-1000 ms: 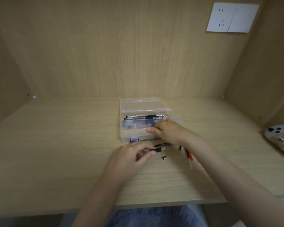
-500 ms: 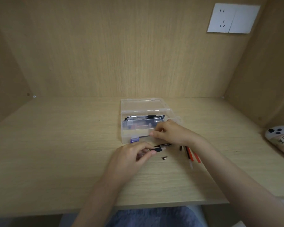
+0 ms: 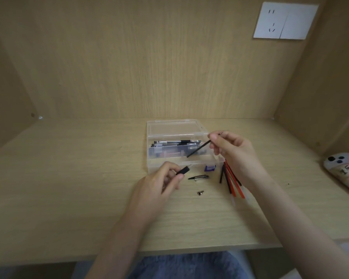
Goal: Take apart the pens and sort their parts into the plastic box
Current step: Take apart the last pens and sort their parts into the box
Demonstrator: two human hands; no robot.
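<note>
- The left grip (image 3: pixel 159 184), the person's left hand, is curled around a short black barrel piece (image 3: pixel 183 170). It pinches it between thumb and forefinger, and the free end points up and to the right.
- The right grip (image 3: pixel 233 152) pinches the top end of a thin black refill (image 3: pixel 197 149) between thumb and fingertips. The refill slants down and to the left from this grip, over the right part of the plastic box (image 3: pixel 169 163).
- The plastic box stands on the table (image 3: pixel 79 178), just beyond the left grip and to the left of the right grip. Its clear lid (image 3: pixel 175 127) lies open on the far side.
- Several whole pens (image 3: pixel 176 141) lie lengthwise in the box, left of the right grip.
- A purple latch (image 3: pixel 210 167) sits on the box's near wall, between the two grips.
- A dark clip piece (image 3: pixel 198 177) lies on the table just right of the left grip. A small metal tip (image 3: pixel 200 192) lies a little nearer the person.
- A bundle of red and black refills (image 3: pixel 233 184) lies on the table below the right grip, partly hidden by the wrist.
- A white controller (image 3: pixel 343 170) rests well to the right of the right grip.
</note>
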